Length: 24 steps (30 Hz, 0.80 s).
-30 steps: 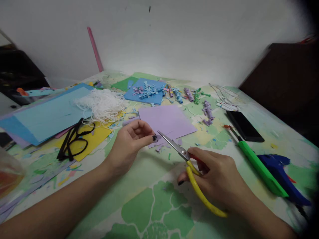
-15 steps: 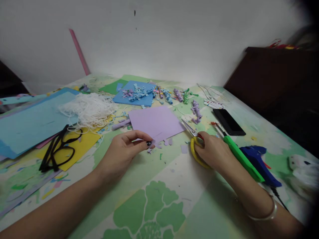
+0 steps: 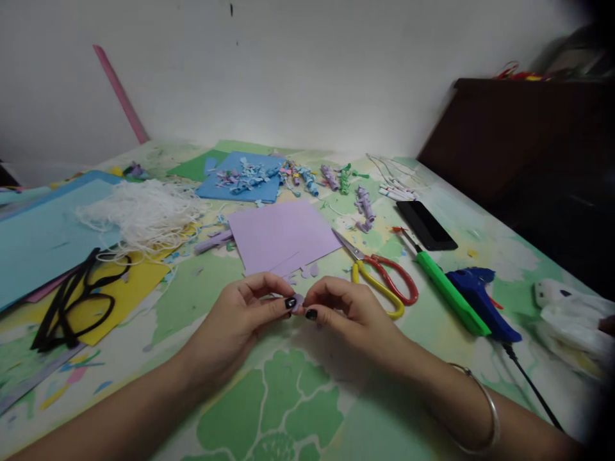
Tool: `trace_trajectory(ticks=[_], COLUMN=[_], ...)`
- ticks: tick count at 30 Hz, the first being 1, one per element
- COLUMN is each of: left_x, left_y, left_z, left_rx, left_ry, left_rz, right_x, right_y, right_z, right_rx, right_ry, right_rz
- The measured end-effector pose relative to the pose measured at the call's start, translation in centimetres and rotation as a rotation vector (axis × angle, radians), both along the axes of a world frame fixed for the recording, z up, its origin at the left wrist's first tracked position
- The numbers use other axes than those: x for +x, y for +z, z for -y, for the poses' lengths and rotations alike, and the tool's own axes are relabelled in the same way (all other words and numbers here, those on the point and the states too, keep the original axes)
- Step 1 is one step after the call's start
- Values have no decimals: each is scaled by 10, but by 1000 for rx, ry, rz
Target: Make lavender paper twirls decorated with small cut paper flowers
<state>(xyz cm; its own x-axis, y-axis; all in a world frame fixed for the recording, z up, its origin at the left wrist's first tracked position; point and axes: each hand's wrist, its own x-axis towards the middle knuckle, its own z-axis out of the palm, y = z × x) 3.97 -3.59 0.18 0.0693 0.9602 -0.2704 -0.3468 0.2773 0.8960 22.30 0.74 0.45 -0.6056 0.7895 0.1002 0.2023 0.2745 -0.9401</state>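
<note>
Left hand point(image 3: 252, 308) is pinching a small purple piece point(image 3: 298, 299); right hand point(image 3: 353, 314) is touching its edge, grip unclear; likely handling light, soft, tearable; edges probably suiting gentle holding.

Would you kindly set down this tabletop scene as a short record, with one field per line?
Left hand: pinches a small purple piece
Right hand: fingertips at that piece, grip unclear
Scissors: lying on the tablecloth, tip at the right corner of the purple sheet
Right side: black phone, green-handled tool, blue corded tool
Left side: white string pile, yellow sheet
</note>
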Motion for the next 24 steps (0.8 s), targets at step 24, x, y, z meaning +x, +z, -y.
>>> trace_trajectory(ticks=[24], left_x=[5], left_y=[-1], left_z=[4], left_rx=[10], left_ry=[-96], left_rz=[73], right_x=[0], right_y=[-2], right_z=[3], right_rx=[-174], right_ry=[80], right_rz=[-156])
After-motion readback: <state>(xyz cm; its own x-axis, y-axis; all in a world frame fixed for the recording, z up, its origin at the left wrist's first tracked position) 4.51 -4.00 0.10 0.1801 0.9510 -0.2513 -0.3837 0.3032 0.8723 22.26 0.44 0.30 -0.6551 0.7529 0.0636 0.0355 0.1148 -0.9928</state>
